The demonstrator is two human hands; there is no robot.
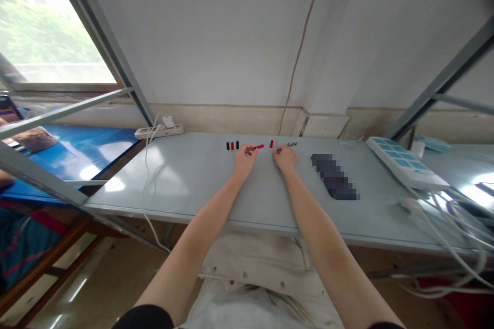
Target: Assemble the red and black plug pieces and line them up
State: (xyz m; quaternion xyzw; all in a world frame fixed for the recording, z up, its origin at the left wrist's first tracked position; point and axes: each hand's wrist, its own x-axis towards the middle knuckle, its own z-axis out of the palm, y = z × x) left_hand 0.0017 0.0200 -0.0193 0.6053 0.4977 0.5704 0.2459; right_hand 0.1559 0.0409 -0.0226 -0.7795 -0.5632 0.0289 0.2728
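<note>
My left hand (244, 159) is closed, its fingertips pinching a short red stick (260, 146) that points to the right. Left of it on the grey table stand a black cylinder (227, 146), a red cylinder (232, 146) and another black cylinder (237, 145). With its fingers drawn together, my right hand (286, 158) rests low over the tabletop; a speck of dark red shows at its fingertips, too small to name. Just beyond that hand lies a small red piece (271, 144). Several tiny dark pieces (292, 144) lie behind its knuckles.
A blurred dark flat object (334, 177) lies right of my right arm. Farther right are a large white power strip (405, 162) and tangled white cables (455, 247). Another power strip (160, 131) sits at the back left, its cable (145, 180) crossing the table. Metal frame posts flank the table.
</note>
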